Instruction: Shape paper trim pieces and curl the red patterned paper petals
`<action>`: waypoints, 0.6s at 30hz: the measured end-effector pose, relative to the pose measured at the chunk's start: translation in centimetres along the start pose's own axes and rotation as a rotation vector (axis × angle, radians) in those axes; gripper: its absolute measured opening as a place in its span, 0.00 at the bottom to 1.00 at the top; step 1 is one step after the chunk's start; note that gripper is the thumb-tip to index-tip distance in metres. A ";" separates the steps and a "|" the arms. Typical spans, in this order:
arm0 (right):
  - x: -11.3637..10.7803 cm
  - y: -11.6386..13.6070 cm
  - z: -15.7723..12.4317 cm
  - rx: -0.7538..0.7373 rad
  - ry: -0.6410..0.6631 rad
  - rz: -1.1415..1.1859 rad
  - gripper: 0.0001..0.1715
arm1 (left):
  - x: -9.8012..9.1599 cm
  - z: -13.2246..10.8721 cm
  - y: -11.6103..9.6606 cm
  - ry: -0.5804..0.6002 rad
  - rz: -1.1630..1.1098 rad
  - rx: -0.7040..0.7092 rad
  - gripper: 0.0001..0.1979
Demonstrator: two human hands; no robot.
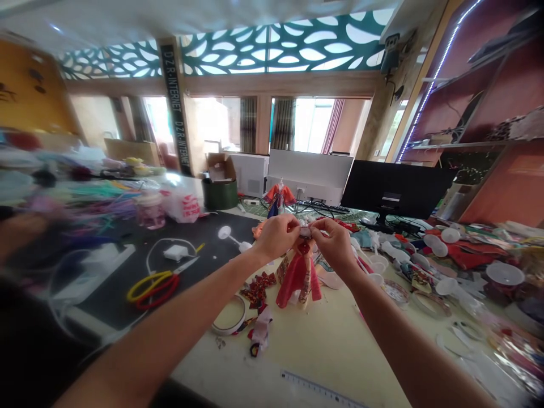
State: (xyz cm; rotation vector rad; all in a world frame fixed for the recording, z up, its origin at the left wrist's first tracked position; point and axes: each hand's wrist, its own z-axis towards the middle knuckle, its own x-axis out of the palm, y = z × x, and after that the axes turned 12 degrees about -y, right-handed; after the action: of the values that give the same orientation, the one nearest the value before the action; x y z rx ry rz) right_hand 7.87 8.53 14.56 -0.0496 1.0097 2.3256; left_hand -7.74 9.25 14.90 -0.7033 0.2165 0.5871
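- Left hand [278,237] and right hand [334,245] are both up over the desk, fingertips close together in a narrow pinch on a small silvery piece [305,232].
- That piece sits at the top of a doll [298,277] in a red skirt, in front of the person, mid-desk. (Hands cover its head and chest, so the top half can't be read.)
- Can't tell if the doll's hem touches the desk [340,351].
- On the doll so far: red skirt with patterned panels, and a red patterned piece at the chest.
- Loose beside it: red patterned bows [257,289], a roll of tape [229,315] and a white-and-red scrap [260,331].
- Another doll [278,198], in orange and blue, stands on a stand further back, fully clothed as far as it shows.
- More white stands [505,273] and cloth scraps [463,249] lie to the right.
- Red-and-yellow-handled scissors [153,288] lie on a black mat [106,283] to the left.
- A ruler [318,391] lies at the near edge.
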 end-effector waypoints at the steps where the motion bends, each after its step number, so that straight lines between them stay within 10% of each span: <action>1: 0.0 0.0 0.0 -0.001 0.001 -0.002 0.07 | 0.0 0.0 0.0 0.000 0.004 0.003 0.06; 18: 0.4 -0.8 -0.1 -0.014 -0.009 -0.002 0.08 | 0.3 0.3 0.3 -0.005 0.066 0.052 0.06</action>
State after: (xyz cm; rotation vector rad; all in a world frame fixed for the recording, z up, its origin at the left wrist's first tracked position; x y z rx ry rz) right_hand 7.94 9.09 13.84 -0.0457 0.9888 2.3294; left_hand -7.67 9.75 14.82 -0.6465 0.2499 0.6439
